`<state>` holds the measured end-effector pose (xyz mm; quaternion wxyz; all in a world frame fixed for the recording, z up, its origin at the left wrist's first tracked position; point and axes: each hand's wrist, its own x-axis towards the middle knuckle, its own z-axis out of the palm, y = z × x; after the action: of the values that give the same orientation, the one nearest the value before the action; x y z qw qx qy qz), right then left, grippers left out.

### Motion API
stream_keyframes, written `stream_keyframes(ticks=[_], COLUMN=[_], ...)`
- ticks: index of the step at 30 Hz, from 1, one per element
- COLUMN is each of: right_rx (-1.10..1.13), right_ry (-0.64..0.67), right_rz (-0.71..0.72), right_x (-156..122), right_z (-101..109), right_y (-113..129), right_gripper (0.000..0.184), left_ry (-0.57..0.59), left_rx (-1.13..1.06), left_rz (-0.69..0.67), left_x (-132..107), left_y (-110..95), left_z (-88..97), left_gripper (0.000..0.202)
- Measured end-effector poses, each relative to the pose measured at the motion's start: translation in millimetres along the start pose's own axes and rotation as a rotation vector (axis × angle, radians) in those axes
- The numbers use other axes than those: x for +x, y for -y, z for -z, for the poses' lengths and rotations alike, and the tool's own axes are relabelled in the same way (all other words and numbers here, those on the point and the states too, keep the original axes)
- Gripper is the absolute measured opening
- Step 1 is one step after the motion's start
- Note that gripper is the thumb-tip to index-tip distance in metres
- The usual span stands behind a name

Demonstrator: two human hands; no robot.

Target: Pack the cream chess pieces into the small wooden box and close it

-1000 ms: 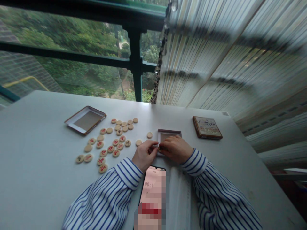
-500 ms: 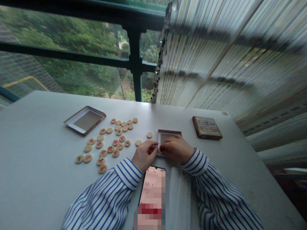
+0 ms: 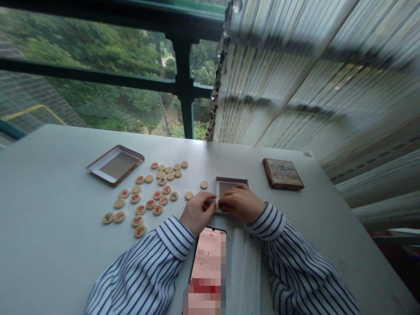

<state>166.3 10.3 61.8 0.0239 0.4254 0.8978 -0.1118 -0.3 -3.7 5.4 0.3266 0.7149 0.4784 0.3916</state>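
A shallow open box (image 3: pixel 232 179) with a grey-brown inside lies in front of me. At its left wall is my left hand (image 3: pixel 197 213), its fingers curled and its thumb and fingertips meeting the box edge. Reaching over the box's near side, my right hand (image 3: pixel 242 204) has its fingers bent round a wooden Chinese chess piece (image 3: pixel 218 207) in the near left corner; its fingers partly cover the piece. Two more round pieces, a farther one (image 3: pixel 204 184) and a nearer one (image 3: pixel 189 195), lie face-down left of the box.
Several chess pieces (image 3: pixel 157 195), some red-marked, some black-marked or blank, are scattered on the white table (image 3: pixel 62 188). An upturned lid (image 3: pixel 114 165) lies at the far left, a closed printed box (image 3: pixel 283 173) at right. A phone (image 3: pixel 208 251) lies below my hands, beside a translucent plastic sheet (image 3: pixel 244 267).
Both hands keep almost the same position at the box. The view has shifted very slightly; the scattered pieces have not moved on the table.
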Motion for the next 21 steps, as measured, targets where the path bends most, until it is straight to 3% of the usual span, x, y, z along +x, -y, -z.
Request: stream_keyframes(ticks=[21], right_rx=[0.0], right_ry=[0.003], right_rz=[-0.013], right_x=[0.4], right_z=[-1.7], right_y=[0.7], right_gripper=[0.017], left_ry=[-0.001], left_rx=[0.001], left_rz=[-0.001], left_x=[-0.8], left_y=[1.4], left_z=[-0.7], left_gripper=[0.018])
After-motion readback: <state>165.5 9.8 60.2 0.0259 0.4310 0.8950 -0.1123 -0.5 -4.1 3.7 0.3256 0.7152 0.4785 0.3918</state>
